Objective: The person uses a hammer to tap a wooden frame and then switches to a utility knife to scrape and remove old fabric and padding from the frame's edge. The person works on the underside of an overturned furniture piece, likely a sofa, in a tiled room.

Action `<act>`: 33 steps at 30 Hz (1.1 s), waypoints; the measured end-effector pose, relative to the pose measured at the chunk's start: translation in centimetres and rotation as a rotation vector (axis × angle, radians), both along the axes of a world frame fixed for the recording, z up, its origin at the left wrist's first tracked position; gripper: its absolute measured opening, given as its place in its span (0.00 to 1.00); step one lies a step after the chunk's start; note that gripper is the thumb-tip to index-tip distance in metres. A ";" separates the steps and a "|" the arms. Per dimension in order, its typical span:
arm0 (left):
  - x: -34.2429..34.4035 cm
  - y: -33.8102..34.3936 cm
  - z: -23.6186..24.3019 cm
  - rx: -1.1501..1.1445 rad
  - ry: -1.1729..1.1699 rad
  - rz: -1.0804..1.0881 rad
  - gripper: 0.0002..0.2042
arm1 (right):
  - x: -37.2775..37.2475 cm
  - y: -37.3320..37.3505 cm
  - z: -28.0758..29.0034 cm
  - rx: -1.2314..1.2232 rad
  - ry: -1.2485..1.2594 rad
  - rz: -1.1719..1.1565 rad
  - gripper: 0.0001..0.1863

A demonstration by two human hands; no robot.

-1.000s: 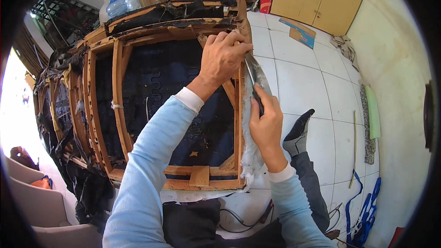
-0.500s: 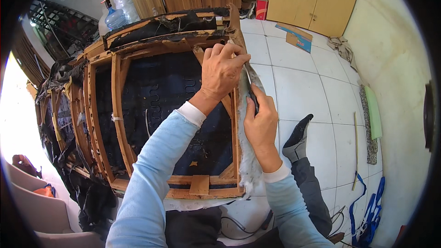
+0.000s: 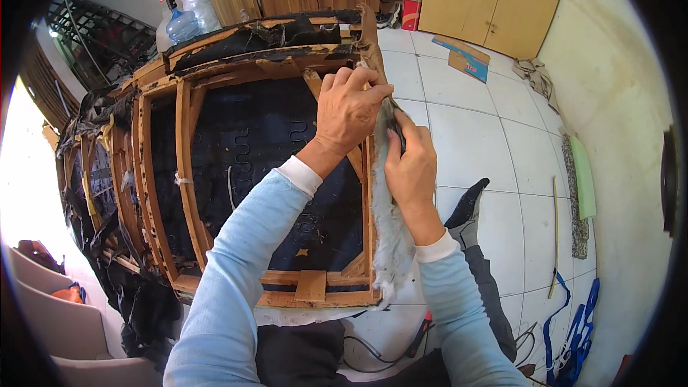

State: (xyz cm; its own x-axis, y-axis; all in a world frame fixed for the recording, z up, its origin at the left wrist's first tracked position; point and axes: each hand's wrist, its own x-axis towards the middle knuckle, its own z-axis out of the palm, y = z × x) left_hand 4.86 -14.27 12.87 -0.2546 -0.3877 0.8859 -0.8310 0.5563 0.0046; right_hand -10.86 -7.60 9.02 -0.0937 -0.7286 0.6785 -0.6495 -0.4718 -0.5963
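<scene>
A stripped wooden sofa frame [image 3: 185, 172] lies in front of me, with wavy metal springs [image 3: 242, 159] over black cloth. Along its right edge runs a brown cover [image 3: 370, 37] with fluffy white wadding [image 3: 393, 244] hanging below. My left hand [image 3: 349, 109] is closed in a pinch on the cover's edge, over the frame's upper right side. Just below it, on the outer side, my right hand [image 3: 411, 165] is closed around a dark object at the same edge. Most of that object is hidden by the fingers and cloth, so its kind cannot be told.
Torn black cloth [image 3: 147, 308] hangs at the frame's left end, near beige chairs [image 3: 68, 326]. A screwdriver-like tool with a red and black handle [image 3: 421, 333] lies by my legs. Blue straps [image 3: 573, 337], cardboard [image 3: 464, 59] and a stick [image 3: 554, 236] rest on the tiles.
My right hand has moved up along the cover's edge, closer to my left hand, which keeps its pinch. The red-and-black handle now shows more by my right forearm.
</scene>
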 end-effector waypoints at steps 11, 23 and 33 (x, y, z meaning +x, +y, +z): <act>1.7 -0.4 2.5 -0.018 -0.089 -0.015 0.13 | -4.6 -3.8 2.3 -0.045 0.189 0.165 0.17; 10.9 -5.0 4.0 0.325 -0.018 0.502 0.34 | -2.7 -3.3 4.4 0.037 0.408 0.020 0.20; 10.6 -5.2 3.9 0.283 0.022 0.439 0.34 | -0.6 -12.3 28.2 0.577 1.168 0.176 0.33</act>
